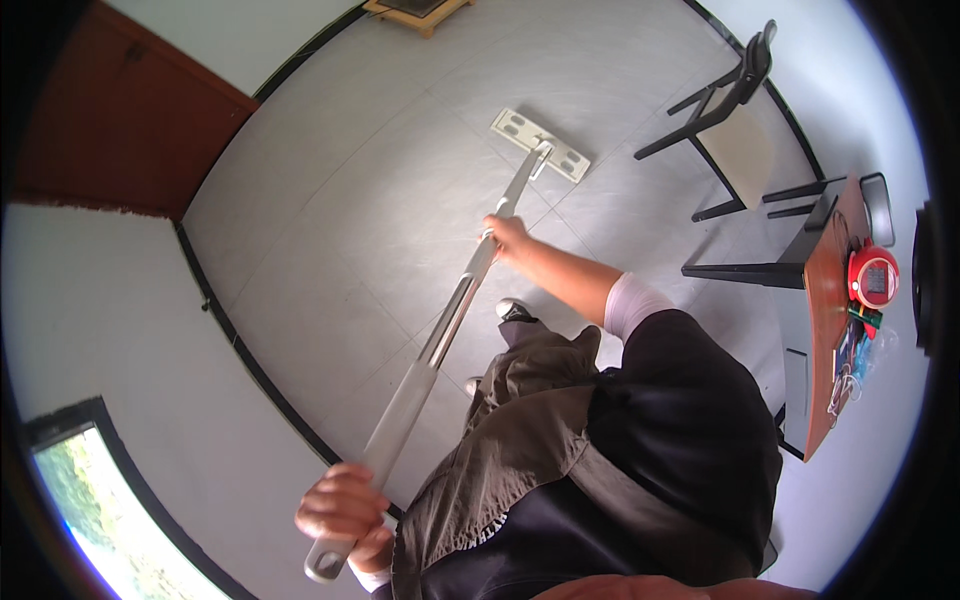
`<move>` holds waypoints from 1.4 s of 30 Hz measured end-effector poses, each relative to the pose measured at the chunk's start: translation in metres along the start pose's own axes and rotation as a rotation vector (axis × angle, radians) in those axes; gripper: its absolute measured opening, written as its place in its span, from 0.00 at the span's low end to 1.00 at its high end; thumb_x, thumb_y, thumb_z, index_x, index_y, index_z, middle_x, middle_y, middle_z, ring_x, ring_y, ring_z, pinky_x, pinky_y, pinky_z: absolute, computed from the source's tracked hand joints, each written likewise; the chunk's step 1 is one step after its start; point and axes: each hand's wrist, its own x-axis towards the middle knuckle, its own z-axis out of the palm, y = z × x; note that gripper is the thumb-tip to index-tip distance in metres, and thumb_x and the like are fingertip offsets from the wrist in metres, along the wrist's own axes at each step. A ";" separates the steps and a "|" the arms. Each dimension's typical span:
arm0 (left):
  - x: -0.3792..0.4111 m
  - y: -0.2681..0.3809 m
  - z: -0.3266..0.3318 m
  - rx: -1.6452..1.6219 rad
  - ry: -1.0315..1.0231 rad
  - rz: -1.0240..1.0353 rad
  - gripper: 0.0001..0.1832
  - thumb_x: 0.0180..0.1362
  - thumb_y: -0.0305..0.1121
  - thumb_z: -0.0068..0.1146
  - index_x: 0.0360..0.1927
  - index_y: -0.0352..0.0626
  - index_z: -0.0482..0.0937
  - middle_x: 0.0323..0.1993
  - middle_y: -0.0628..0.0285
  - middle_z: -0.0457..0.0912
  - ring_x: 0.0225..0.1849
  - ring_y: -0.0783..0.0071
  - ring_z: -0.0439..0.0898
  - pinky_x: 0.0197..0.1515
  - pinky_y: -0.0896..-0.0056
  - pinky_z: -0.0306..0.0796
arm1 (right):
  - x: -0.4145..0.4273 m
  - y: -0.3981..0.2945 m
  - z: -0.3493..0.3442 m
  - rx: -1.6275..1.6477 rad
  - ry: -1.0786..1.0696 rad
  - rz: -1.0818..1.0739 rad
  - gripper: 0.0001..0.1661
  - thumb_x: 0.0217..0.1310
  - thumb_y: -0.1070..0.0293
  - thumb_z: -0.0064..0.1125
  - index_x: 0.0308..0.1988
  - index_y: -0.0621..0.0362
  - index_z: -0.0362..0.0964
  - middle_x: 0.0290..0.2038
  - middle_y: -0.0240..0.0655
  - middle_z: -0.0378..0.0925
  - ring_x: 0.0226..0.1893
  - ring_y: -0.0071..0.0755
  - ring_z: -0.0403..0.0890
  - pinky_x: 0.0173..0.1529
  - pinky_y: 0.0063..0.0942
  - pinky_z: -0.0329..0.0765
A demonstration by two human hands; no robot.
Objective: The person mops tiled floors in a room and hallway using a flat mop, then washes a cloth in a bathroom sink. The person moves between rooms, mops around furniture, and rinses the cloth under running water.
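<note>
A flat mop crosses the view diagonally, its pole (pixel 446 322) part pale grey plastic and part shiny metal. Near the hanging-hole end of the pole, my left hand (pixel 345 504) wraps around the grip. Further down the pole, my right hand (pixel 504 238) holds it close to the lower pale section, with that arm stretched out. The rectangular mop head (pixel 541 145) lies flat on the grey tiled floor (pixel 352 195), ahead of my shoes (pixel 513 309). Any pad under the mop head is hidden.
To the right stand a black-framed chair (pixel 731 142) and a wooden-topped desk (pixel 821 382) holding a red clock-like device (pixel 873 277) and cables. A low wooden stand (pixel 421 13) is at the far wall. A brown door (pixel 127 112) and a window (pixel 112 517) are on the left.
</note>
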 end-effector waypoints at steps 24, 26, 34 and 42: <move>0.057 0.072 -0.004 0.028 0.064 -0.183 0.09 0.27 0.18 0.53 0.08 0.39 0.64 0.06 0.61 0.67 0.09 0.69 0.68 0.15 0.70 0.64 | -0.056 0.080 0.018 -0.044 0.077 0.171 0.10 0.40 0.74 0.45 0.27 0.67 0.59 0.19 0.39 0.63 0.14 0.33 0.68 0.15 0.32 0.66; 0.039 0.134 -0.020 0.087 0.183 -0.270 0.09 0.27 0.20 0.53 0.07 0.41 0.64 0.05 0.62 0.67 0.10 0.74 0.68 0.15 0.76 0.63 | -0.114 0.130 0.055 -0.172 0.094 0.276 0.12 0.38 0.75 0.45 0.28 0.70 0.59 0.19 0.43 0.66 0.15 0.36 0.70 0.14 0.34 0.68; -0.021 0.319 -0.033 0.472 0.266 -0.013 0.07 0.42 0.25 0.47 0.14 0.44 0.65 0.12 0.66 0.69 0.14 0.79 0.69 0.16 0.78 0.65 | -0.330 0.218 0.115 -0.402 -0.147 0.662 0.10 0.44 0.71 0.46 0.30 0.64 0.58 0.21 0.36 0.64 0.19 0.29 0.72 0.19 0.31 0.71; 0.015 0.435 -0.017 0.617 0.176 -0.091 0.05 0.41 0.25 0.53 0.17 0.44 0.68 0.14 0.65 0.74 0.18 0.77 0.75 0.22 0.76 0.71 | -0.418 0.154 0.126 -0.246 -0.449 0.869 0.08 0.49 0.68 0.46 0.28 0.61 0.58 0.19 0.34 0.65 0.25 0.28 0.73 0.20 0.28 0.72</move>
